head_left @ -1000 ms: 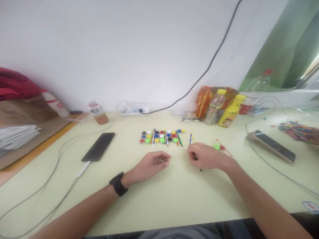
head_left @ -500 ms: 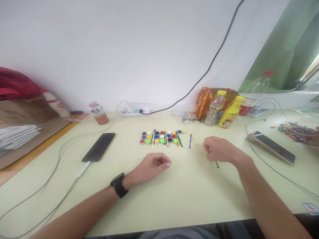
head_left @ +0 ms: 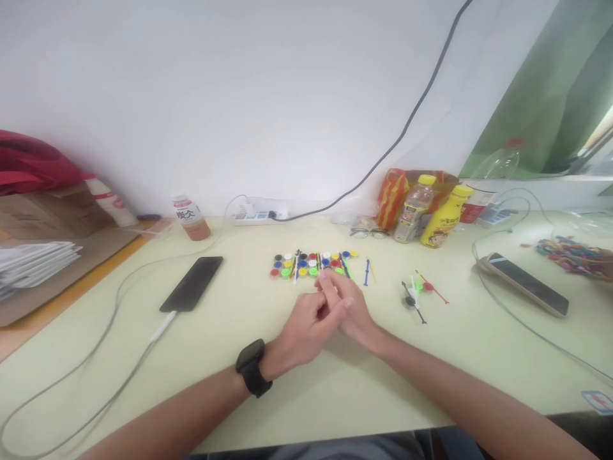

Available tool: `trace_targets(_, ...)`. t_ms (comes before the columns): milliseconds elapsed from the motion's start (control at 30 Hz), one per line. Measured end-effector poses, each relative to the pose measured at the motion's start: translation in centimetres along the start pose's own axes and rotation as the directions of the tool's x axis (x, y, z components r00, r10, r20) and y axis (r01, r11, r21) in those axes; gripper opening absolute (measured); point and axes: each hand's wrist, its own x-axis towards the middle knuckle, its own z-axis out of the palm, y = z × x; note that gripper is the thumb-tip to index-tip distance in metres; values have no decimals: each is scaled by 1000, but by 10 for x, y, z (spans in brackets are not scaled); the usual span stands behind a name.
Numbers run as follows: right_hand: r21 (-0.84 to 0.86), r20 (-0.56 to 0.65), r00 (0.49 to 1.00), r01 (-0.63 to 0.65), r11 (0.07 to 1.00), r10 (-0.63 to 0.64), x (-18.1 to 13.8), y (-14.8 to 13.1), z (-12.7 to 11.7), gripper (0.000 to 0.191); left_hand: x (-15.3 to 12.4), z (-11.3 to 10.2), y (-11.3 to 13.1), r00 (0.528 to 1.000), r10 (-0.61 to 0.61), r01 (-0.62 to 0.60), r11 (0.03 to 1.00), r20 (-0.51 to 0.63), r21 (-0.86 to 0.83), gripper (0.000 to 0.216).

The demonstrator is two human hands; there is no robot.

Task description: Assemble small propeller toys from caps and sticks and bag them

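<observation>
My left hand (head_left: 303, 328), with a black watch on its wrist, is closed, fingers curled and thumb stretched toward my right hand (head_left: 353, 313). The two hands touch in front of the rows of small coloured discs (head_left: 301, 263). My right hand's fingers are bent against the left; anything between them is hidden. Thin coloured plastic sticks lie across the disc rows, and a blue stick (head_left: 366, 273) lies just to their right beside a yellow one. Further right, a black disc (head_left: 409, 302), a green disc (head_left: 418, 286) and a red disc (head_left: 428, 287) lie with arrow-tipped sticks.
A black phone (head_left: 191, 284) on a white cable lies left, another phone (head_left: 527, 284) right. Bottles, including a yellow bottle (head_left: 446, 217), stand along the wall near eyeglasses (head_left: 369, 233) and a power strip (head_left: 261, 216). A coloured pile (head_left: 569, 255) lies far right.
My right hand has moved left from the discs and sticks at right, uncovering them, and now meets my left hand. My left hand has shifted slightly right.
</observation>
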Motion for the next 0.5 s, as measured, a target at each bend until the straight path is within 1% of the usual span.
trace_targets(67,-34,-75,997,9,999,-12,3,0,0,41,2,2,0,999,-42,42,999,-17,8,56)
trace_targets(167,-52,-148,989,24,998,-32,6,0,0,33,6,1,1,996,-87,87,996,21,-15,58)
trace_targets(300,9,-210,977,32,999,-29,7,1,3,31,10,-2,7,995,-54,67,985,87,-158,46)
trace_targets(367,71,-204,979,40,997,-25,8,3,5,31,11,-3,9,992,-33,56,979,120,-196,44)
trace_targets(400,110,-181,983,48,993,-27,8,5,6,30,10,-4,9,991,-25,50,980,131,-190,45)
trace_targets(500,215,-87,994,82,973,-64,10,10,6,27,9,-7,9,991,8,6,994,131,-108,50)
